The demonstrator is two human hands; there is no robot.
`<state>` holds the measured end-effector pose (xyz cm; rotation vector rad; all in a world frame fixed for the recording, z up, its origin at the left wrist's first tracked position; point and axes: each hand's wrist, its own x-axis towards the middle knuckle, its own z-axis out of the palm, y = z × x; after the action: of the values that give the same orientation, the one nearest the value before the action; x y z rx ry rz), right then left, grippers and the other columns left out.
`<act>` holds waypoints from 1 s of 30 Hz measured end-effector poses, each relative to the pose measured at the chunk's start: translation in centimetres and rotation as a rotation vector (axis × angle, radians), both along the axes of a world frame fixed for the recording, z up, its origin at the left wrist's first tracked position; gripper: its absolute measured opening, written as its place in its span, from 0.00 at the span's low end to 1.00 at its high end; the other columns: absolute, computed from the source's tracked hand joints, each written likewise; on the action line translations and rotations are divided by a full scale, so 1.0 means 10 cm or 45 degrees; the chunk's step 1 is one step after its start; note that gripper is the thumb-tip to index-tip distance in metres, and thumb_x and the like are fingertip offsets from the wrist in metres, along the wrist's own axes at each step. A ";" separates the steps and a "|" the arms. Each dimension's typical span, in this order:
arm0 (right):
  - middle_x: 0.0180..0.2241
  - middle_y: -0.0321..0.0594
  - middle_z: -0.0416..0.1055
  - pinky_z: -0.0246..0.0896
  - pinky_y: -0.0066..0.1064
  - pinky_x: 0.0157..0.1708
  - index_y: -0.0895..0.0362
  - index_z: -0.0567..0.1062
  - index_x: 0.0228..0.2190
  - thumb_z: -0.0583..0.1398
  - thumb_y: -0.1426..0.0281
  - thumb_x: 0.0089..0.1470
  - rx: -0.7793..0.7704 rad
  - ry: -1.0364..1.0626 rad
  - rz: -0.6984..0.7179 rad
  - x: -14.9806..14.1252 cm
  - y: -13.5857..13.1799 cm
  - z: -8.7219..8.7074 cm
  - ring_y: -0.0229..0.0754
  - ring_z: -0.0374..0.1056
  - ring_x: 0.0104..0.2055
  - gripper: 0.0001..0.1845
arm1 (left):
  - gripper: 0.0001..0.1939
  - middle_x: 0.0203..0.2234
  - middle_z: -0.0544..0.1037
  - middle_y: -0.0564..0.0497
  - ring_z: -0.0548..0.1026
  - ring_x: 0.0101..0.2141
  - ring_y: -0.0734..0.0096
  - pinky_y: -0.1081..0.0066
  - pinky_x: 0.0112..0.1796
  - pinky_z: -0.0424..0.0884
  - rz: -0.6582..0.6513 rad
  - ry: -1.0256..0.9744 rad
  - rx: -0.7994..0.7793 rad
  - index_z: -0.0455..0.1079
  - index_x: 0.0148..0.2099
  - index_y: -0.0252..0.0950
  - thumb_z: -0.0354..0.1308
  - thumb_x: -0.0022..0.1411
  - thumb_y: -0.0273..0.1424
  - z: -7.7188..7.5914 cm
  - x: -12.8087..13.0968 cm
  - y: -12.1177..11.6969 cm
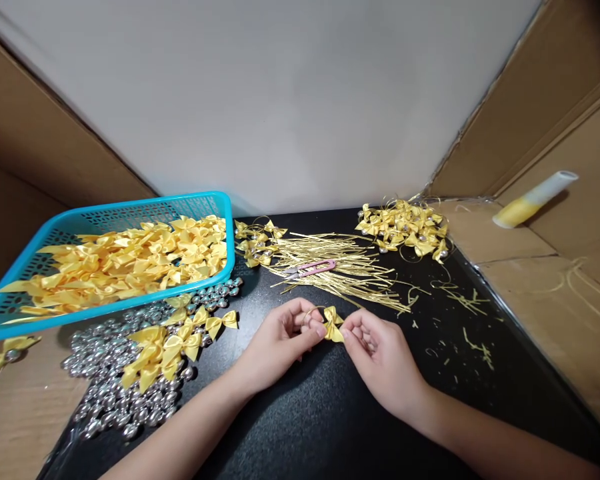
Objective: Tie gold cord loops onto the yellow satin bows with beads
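Between my two hands, above the black table (300,413), is a yellow ribbon bow (333,324) with a thin gold cord (316,309) curving from it. My left hand (287,333) pinches the bow's left side and the cord with thumb and fingers. On the other side, the thumb and fingertips of my right hand (375,347) close on the bow's right edge. Just beyond the hands lies a bundle of gold cords (350,280), with pink-handled thread snips (317,268) on top.
A turquoise basket (229,233) full of yellow bows stands at the left. Silver bells or beads (130,407) and loose bows (150,353) lie before it. Bows with cord and beads (410,227) are heaped at back right. Cord scraps (480,347) litter the right; a tube (535,199) juts from the cardboard.
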<state>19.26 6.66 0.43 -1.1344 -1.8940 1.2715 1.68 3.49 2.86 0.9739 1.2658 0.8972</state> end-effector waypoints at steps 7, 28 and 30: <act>0.20 0.32 0.60 0.52 0.23 0.20 0.58 0.68 0.26 0.54 0.69 0.56 -0.029 0.013 0.004 -0.01 0.00 0.01 0.32 0.54 0.20 0.09 | 0.12 0.23 0.65 0.58 0.58 0.21 0.81 0.78 0.22 0.56 0.008 0.059 0.090 0.62 0.33 0.35 0.60 0.58 0.37 -0.01 0.00 -0.01; 0.23 0.33 0.61 0.57 0.25 0.26 0.57 0.66 0.28 0.54 0.65 0.58 -0.229 0.176 0.041 0.00 0.02 0.01 0.34 0.58 0.25 0.10 | 0.11 0.26 0.73 0.53 0.66 0.25 0.75 0.75 0.26 0.61 0.030 0.397 0.282 0.72 0.37 0.35 0.59 0.60 0.38 -0.06 0.02 -0.08; 0.23 0.33 0.61 0.57 0.25 0.26 0.58 0.66 0.28 0.54 0.65 0.58 -0.226 0.173 0.040 0.00 0.01 0.01 0.34 0.58 0.25 0.10 | 0.10 0.26 0.75 0.52 0.68 0.25 0.74 0.75 0.25 0.62 0.020 0.531 0.352 0.74 0.35 0.35 0.59 0.60 0.37 -0.03 0.03 -0.09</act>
<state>19.22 6.79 0.53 -1.0803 -1.7333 1.5195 1.93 2.64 2.52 1.4256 1.5231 0.9264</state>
